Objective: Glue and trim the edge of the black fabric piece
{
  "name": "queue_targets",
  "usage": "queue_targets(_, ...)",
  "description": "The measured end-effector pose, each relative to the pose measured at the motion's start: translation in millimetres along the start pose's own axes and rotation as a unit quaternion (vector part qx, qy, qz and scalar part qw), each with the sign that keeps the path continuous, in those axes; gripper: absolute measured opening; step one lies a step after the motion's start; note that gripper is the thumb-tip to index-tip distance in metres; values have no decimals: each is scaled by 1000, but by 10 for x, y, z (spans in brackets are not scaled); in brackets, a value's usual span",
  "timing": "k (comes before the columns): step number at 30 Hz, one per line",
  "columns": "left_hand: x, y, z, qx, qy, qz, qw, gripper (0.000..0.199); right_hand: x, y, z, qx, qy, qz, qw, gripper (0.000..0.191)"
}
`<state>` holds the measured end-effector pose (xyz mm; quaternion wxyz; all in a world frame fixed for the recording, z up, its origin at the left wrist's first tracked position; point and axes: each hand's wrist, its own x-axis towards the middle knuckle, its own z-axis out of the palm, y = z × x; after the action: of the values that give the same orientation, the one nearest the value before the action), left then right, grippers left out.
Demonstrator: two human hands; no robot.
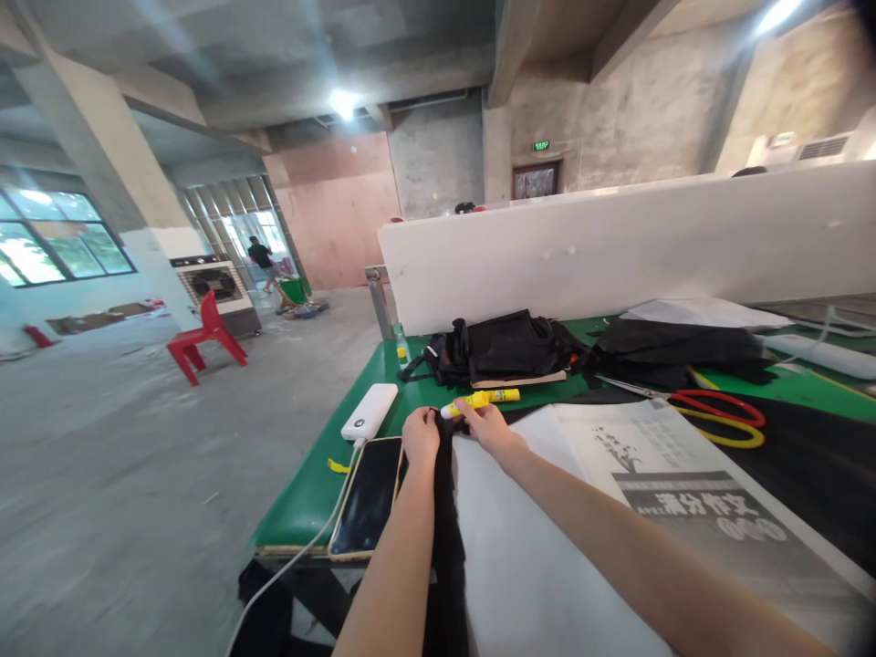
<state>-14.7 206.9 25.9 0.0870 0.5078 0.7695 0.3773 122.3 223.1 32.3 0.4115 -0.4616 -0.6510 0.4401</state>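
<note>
Right hand (489, 429) nearly closed, thumb and fingers round a yellow tube (474, 400) with white end, held just above the far end of a black cloth strip (448, 538); left hand (420, 436) pinched together on that same far end; white sheet (520, 538) lies beside the strip, under the right forearm; phone (370, 497) and white power bank (370, 411) left of the left hand, on green tabletop (301, 497).
</note>
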Motion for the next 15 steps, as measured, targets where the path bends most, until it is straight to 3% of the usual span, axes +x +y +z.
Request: queue_targets(15, 17, 66, -56, -3, -32, -24, 999, 29, -29, 41, 28, 63, -43, -64, 995, 45)
